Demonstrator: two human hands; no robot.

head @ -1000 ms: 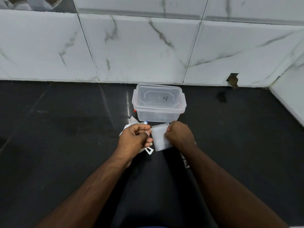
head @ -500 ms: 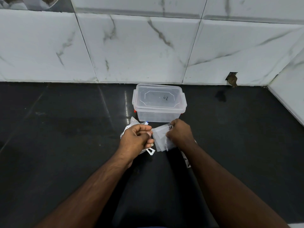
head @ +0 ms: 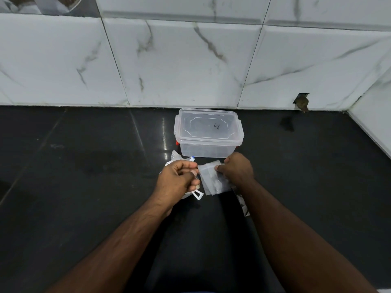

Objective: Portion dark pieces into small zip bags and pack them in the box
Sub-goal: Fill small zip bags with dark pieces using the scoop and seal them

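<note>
Both hands work at the top edge of a small zip bag [head: 213, 180], held just above the dark bench [head: 84, 166] and just in front of the clear box [head: 208, 132], whose lid is on; the left hand [head: 178, 180] is curled and pinches the bag's left top corner, while the right hand [head: 237, 169] pinches the right of the mouth. The step looks like parting the zip seal; to do it well, each hand should take one wall only (thin film clings) and pull gently apart, keeping the mouth uppermost. I cannot tell whether the bag holds any dark pieces yet; a crumpled white packet [head: 177, 160] lies under the left hand, and the box must be unlidded before packing.
</note>
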